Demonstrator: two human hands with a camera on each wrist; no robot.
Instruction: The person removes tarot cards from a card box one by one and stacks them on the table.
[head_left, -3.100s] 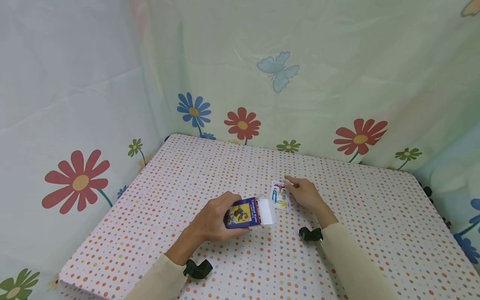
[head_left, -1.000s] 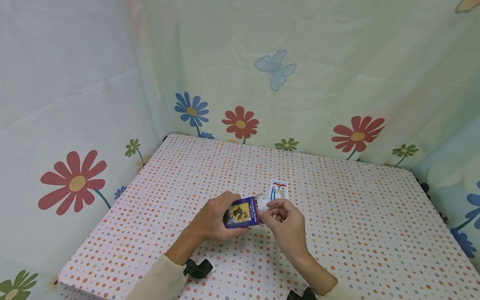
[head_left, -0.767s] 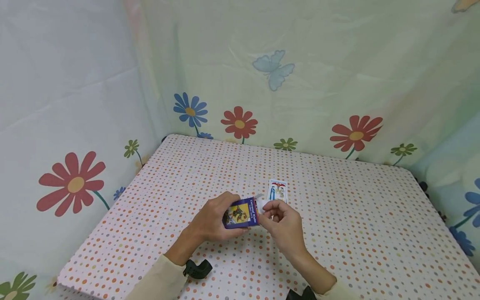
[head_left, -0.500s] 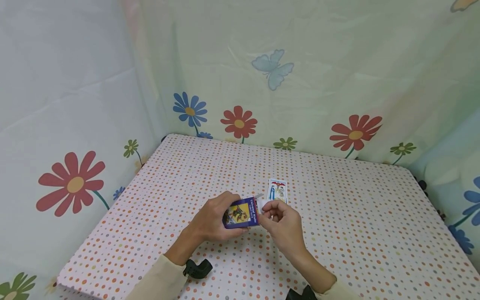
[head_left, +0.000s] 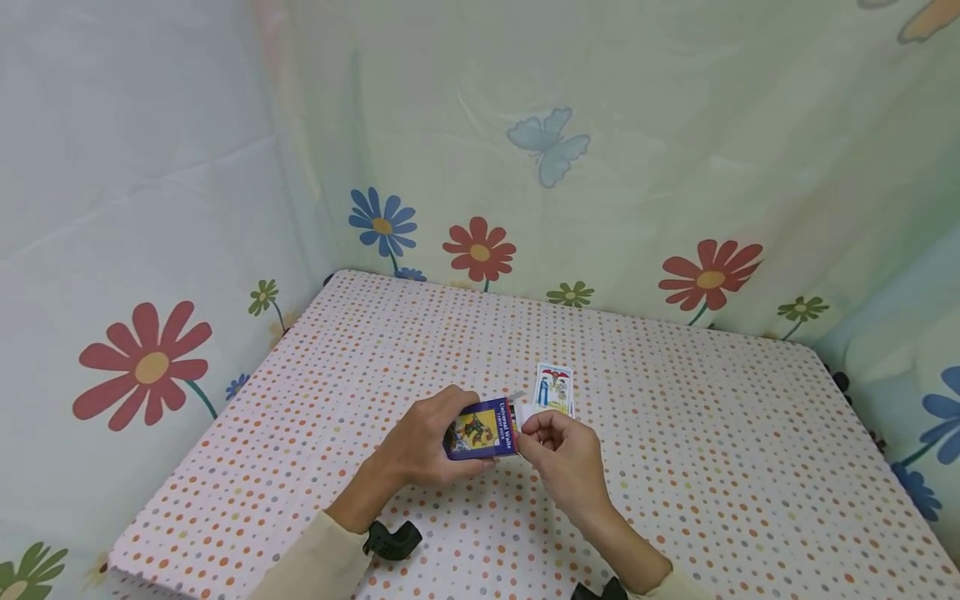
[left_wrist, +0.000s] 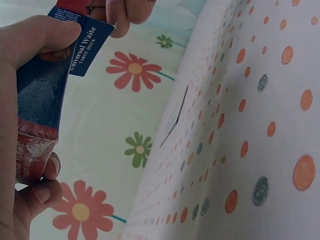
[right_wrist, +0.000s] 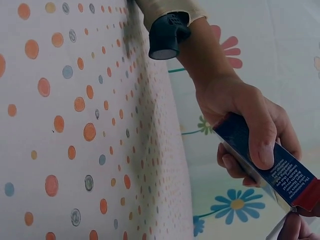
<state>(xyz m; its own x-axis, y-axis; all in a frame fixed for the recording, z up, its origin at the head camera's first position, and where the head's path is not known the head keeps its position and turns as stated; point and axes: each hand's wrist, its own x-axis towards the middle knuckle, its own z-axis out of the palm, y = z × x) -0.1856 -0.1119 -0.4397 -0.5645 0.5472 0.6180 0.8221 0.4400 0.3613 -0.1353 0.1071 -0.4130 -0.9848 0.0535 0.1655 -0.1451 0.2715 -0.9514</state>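
We see first the pale green and whitish fabric backdrop, printed with red, blue and green flowers and a light blue butterfly. Beneath it we find the wide rectangular table, covered in white cloth with orange, grey and yellow dots. Cream cloth sleeves enter from the near side, the right one barely in view. The person's left hand is wrapped round the box, gripping it. The right hand has curled fingers, thumb and forefinger pinching at the box's mouth; we cannot tell which part lies between the fingertips. That small blue-purple rectangular cardboard box, lettered "Universal Waite Tarot Deck", is held above the table, its mouth towards the right hand. Just beyond it we see the white-bordered stack of paper cards lying flat on the table, a red, blue and yellow picture uppermost. Black wrist-worn devices sit at both cuffs. Smallest, we notice crinkled clear film at the box's lower end in the left wrist view.
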